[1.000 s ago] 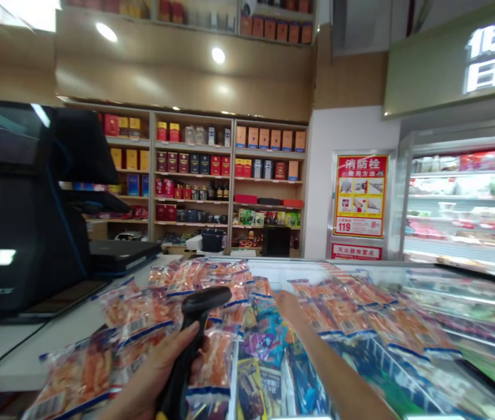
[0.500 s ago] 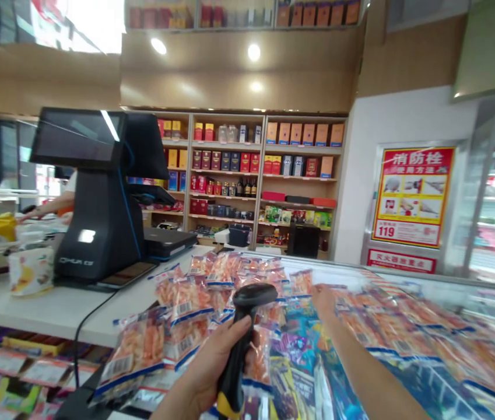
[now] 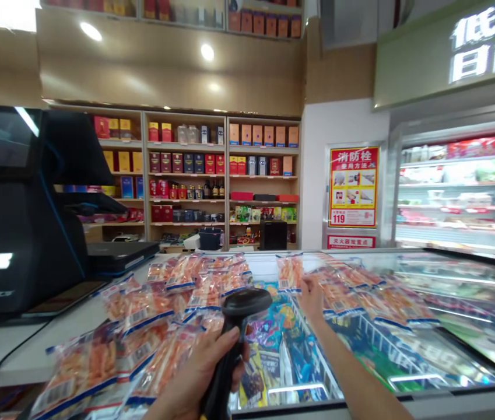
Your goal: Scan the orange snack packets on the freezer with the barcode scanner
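Observation:
My left hand [image 3: 206, 364] is wrapped round the handle of a black barcode scanner [image 3: 245, 306], its head raised and tilted to the right. Further forward, my right hand [image 3: 312, 296] is closed at the right edge of a clear bag of orange snack strips [image 3: 290, 272], held upright above the glass-topped freezer. Similar bags lie heaped on the left [image 3: 148, 306], with barcodes and blue bottom edges showing. More snack bags [image 3: 352, 286] are spread over the glass to the right of my right hand.
A black checkout terminal [image 3: 20, 233] stands on the white counter [image 3: 15, 356] at left, with a cable hanging down. Under the freezer glass are colourful packs [image 3: 291, 344] and a wire basket. Behind are shelves of boxes [image 3: 186, 163] and a red fire-hydrant sign [image 3: 354, 186].
The view has turned to the right. My right hand and the snack bag have moved right together, away from the left heap. My left hand still holds the scanner.

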The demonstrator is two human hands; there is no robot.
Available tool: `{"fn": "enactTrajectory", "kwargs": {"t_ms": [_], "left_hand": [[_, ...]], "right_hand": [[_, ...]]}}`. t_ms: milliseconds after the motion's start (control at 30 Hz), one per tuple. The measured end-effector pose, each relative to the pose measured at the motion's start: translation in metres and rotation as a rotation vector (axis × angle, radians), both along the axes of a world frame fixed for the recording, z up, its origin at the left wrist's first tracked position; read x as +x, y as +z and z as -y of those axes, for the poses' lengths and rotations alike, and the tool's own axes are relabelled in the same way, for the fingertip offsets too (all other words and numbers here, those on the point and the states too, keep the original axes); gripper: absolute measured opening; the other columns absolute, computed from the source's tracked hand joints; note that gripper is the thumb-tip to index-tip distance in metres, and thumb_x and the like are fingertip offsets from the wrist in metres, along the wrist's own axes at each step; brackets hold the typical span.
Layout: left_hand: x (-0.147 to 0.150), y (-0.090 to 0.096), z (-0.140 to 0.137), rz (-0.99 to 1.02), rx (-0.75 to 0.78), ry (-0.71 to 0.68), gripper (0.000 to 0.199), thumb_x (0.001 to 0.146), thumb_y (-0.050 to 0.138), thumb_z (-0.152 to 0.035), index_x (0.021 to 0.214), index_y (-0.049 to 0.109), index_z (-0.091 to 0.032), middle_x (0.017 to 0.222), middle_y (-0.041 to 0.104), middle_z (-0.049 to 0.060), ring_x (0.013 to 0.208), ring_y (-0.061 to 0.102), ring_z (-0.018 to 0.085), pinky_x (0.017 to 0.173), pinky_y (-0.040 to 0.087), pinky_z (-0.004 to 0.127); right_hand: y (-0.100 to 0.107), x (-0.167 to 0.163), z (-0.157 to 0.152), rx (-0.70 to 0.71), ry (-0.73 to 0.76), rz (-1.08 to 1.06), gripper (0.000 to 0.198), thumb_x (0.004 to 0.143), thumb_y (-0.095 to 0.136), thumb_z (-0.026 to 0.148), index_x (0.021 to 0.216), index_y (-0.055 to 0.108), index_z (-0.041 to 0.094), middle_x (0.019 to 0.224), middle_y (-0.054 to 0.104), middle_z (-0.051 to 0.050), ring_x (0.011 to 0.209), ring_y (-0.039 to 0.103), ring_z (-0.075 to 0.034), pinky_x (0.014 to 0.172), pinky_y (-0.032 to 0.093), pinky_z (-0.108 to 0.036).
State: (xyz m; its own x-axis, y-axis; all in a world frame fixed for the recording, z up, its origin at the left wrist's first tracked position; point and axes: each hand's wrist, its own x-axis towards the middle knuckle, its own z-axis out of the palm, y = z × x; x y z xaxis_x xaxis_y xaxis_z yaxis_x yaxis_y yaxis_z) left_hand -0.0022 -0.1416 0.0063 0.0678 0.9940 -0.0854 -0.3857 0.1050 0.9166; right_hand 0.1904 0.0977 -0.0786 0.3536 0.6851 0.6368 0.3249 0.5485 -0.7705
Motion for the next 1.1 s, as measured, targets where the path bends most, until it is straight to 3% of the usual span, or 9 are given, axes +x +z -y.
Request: {"fn": "enactTrajectory", "kwargs": {"t_ms": [367, 633, 900, 1100], "left_hand": [[-0.001, 0.001, -0.008, -0.028, -0.029, 0.007, 0.024, 0.067, 0.057, -0.036, 0.071, 0.05, -0.014, 0.058, 0.054, 0.0, 0.04, 0.042, 0.005, 0.04, 0.032, 0.019], [0.008, 0.004, -0.053, -0.084, 0.115, -0.05, 0.023, 0.066, 0.058, -0.034, 0.073, 0.049, -0.015, 0.056, 0.052, -0.002, 0.041, 0.043, 0.005, 0.041, 0.032, 0.018], [0.023, -0.01, -0.035, -0.063, 0.087, -0.098, 0.022, 0.07, 0.053, -0.034, 0.074, 0.048, -0.014, 0.056, 0.052, -0.001, 0.04, 0.043, 0.005, 0.04, 0.03, 0.018], [0.023, -0.012, -0.043, -0.082, 0.076, -0.103, 0.02, 0.069, 0.054, -0.033, 0.074, 0.048, -0.014, 0.056, 0.051, -0.002, 0.041, 0.043, 0.005, 0.041, 0.031, 0.018]], "right_hand": [[-0.001, 0.001, -0.004, 0.027, 0.03, -0.084, 0.027, 0.069, 0.041, 0.04, 0.076, 0.049, 0.016, 0.07, 0.059, -0.006, 0.066, 0.054, -0.017, 0.06, 0.041, -0.028], [0.011, 0.002, -0.003, 0.041, -0.059, -0.092, 0.024, 0.068, 0.042, 0.04, 0.067, 0.048, 0.017, 0.062, 0.055, -0.003, 0.06, 0.05, -0.015, 0.058, 0.038, -0.026], [0.006, 0.015, -0.007, 0.05, -0.079, -0.12, 0.024, 0.068, 0.041, 0.04, 0.07, 0.048, 0.017, 0.065, 0.053, -0.002, 0.061, 0.049, -0.015, 0.06, 0.037, -0.027], [0.004, 0.018, -0.011, 0.043, -0.109, -0.102, 0.022, 0.069, 0.041, 0.038, 0.069, 0.046, 0.017, 0.063, 0.051, -0.001, 0.061, 0.047, -0.014, 0.061, 0.036, -0.027]]}}
